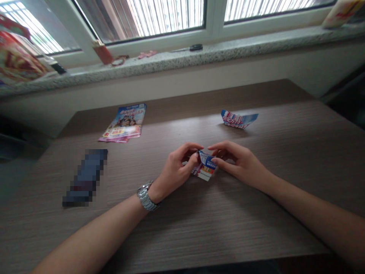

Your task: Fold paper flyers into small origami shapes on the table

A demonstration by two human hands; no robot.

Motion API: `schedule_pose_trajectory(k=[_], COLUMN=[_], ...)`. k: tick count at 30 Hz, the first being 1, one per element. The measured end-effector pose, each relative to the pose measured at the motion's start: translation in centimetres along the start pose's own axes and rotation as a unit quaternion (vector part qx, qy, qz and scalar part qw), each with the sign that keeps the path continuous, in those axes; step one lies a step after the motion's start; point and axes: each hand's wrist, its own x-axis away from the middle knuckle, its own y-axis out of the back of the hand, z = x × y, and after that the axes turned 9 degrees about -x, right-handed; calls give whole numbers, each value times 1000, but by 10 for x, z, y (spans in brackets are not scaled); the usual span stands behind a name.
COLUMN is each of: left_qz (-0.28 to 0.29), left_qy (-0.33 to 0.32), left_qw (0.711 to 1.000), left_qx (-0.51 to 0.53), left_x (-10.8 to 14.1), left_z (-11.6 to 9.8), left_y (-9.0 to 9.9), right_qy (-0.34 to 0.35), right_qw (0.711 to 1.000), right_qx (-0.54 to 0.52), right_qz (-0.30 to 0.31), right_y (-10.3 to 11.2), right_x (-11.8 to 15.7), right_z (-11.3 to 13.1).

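- I see a barred window (212, 23) above a speckled stone sill (159, 62), and a brown wood-grain surface (176, 239) below.
- Over it, my left hand (171, 171) and right hand (245, 163) each have their grip clamped on a small folded sheet of printed paper (207, 173).
- Uneven pulling could, I judge, skew a crease or tear it.
- A loosened right grip could let folds spring open.
- A careless right-hand reach could tip the blue-and-white folded paper shape (238, 121) beyond.

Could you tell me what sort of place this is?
Probably a room in a home or small office: a wooden-looking table stands by a window whose stone sill holds small belongings.
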Motion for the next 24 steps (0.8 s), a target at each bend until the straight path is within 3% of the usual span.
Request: schedule_pose_trajectory(k=[8, 24], left_qz=[9, 5], left_qy=[14, 13], left_qw=[999, 1000], left_qx=[31, 4], left_x=[1, 0], left_z=[8, 2], left_y=[-2, -4], right_qy=[-24, 92], right_qw=[1000, 985], right_qx=[-4, 148], right_qz=[-5, -17], right_y=[-2, -7], right_x=[-1, 0], right_z=[-5, 1])
